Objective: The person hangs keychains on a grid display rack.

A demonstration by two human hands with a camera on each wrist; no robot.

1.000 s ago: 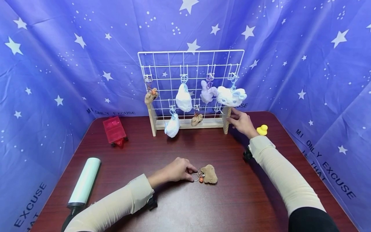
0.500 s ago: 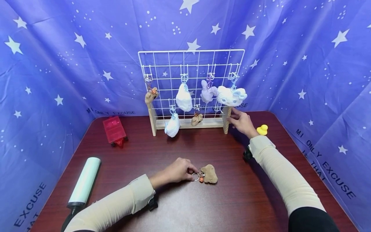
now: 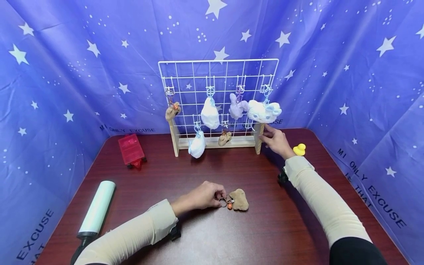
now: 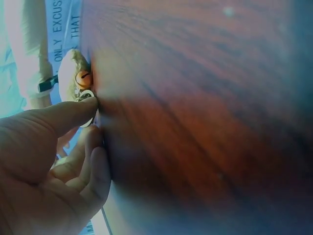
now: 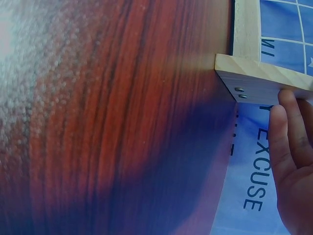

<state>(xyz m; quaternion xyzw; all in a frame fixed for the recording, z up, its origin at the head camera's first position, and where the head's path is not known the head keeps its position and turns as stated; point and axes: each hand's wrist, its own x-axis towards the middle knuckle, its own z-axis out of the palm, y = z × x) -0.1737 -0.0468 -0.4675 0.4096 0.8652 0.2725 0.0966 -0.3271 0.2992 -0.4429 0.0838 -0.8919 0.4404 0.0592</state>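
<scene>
A brown plush keychain (image 3: 240, 200) with an orange bell (image 4: 84, 79) lies on the table's front middle. My left hand (image 3: 205, 195) pinches its metal ring (image 3: 222, 202) between thumb and forefinger, its other fingers curled beneath. At the back stands a white wire grid rack (image 3: 218, 77) on wooden feet. My right hand (image 3: 276, 141) has its extended fingers against the outer face of the rack's right wooden post (image 5: 264, 81). From the grid hang several plush keychains: a white one with a blue bow (image 3: 264, 111), a purple one (image 3: 237, 106), white ones (image 3: 210, 113) and brown ones (image 3: 173, 110).
A red clear plastic case (image 3: 131, 149) lies at the back left, and a mint-green hand pump (image 3: 98, 208) nearer on the left. A yellow rubber duck (image 3: 299, 149) sits beside my right wrist. Blue star-patterned curtains (image 3: 116, 55) enclose the dark wooden table (image 3: 258, 235).
The left fingers have shifted slightly on the ring, which now stands a little more tilted. The head view has tipped slightly upward; the right hand stays at the post.
</scene>
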